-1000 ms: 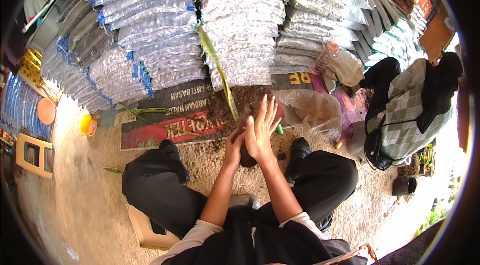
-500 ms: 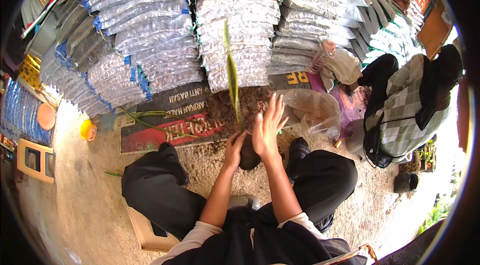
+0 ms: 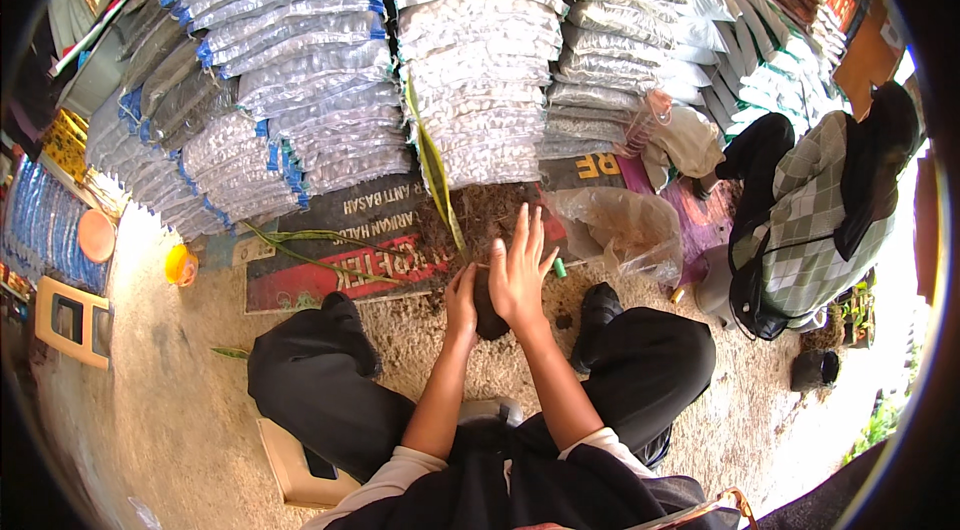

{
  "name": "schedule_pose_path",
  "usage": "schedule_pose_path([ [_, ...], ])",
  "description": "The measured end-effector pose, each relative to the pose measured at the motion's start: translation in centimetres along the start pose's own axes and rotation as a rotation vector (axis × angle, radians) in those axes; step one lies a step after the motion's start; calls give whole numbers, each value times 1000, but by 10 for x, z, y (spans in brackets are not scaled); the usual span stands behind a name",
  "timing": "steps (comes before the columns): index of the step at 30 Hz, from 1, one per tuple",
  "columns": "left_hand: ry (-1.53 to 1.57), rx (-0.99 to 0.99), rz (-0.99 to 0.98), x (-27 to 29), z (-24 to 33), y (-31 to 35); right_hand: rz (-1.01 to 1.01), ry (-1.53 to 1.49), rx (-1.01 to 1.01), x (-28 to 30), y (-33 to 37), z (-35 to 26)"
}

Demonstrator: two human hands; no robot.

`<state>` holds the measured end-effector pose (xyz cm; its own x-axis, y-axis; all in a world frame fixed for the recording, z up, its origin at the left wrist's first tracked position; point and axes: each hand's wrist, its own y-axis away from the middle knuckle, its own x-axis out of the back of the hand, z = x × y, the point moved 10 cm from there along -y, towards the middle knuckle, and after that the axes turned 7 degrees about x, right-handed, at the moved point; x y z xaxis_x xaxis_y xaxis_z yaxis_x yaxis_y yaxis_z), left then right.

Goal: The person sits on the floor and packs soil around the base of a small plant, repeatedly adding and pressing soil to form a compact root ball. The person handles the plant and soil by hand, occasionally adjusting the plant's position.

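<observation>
Between my palms a small black plant bag [image 3: 489,311] stands above the ground, with a long green, yellow-edged snake plant leaf [image 3: 432,166] rising from it and leaning left. My left hand [image 3: 461,306] is cupped around the bag's left side. Against its right side lies the palm of my right hand [image 3: 517,280], fingers stretched out and apart. Loose dark soil [image 3: 483,208] is heaped just beyond, on a printed banner sheet [image 3: 330,275]. More snake plant leaves [image 3: 325,242] lie on that sheet to the left. The bag's sides are partly hidden by my hands.
Tall stacks of filled plastic sacks [image 3: 475,60] line the far side. A clear plastic bag [image 3: 620,230] lies right of the soil, near a small green cylinder [image 3: 559,269]. Another person [image 3: 825,210] crouches at right. A beige stool [image 3: 72,322] and yellow container [image 3: 180,265] are at left.
The leaf has tilted further left, and the plant bag has shifted slightly left with my hands. The green cylinder by my right hand now shows more plainly.
</observation>
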<state>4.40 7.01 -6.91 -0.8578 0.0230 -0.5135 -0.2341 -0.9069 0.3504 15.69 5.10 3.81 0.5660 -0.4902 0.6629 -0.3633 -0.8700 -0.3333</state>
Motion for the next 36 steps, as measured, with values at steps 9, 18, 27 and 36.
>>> schedule_pose_path([
  [9,131,121,52,18,3,-7,7,-525,-158,-7,-9,40],
  [18,188,79,-22,22,4,-15,15,-540,-76,-1,-12,27],
  [27,111,118,64,28,-2,-13,-5,-554,-90,8,-10,17],
  [36,420,136,-88,9,14,-9,-160,-347,265,4,-8,-30],
])
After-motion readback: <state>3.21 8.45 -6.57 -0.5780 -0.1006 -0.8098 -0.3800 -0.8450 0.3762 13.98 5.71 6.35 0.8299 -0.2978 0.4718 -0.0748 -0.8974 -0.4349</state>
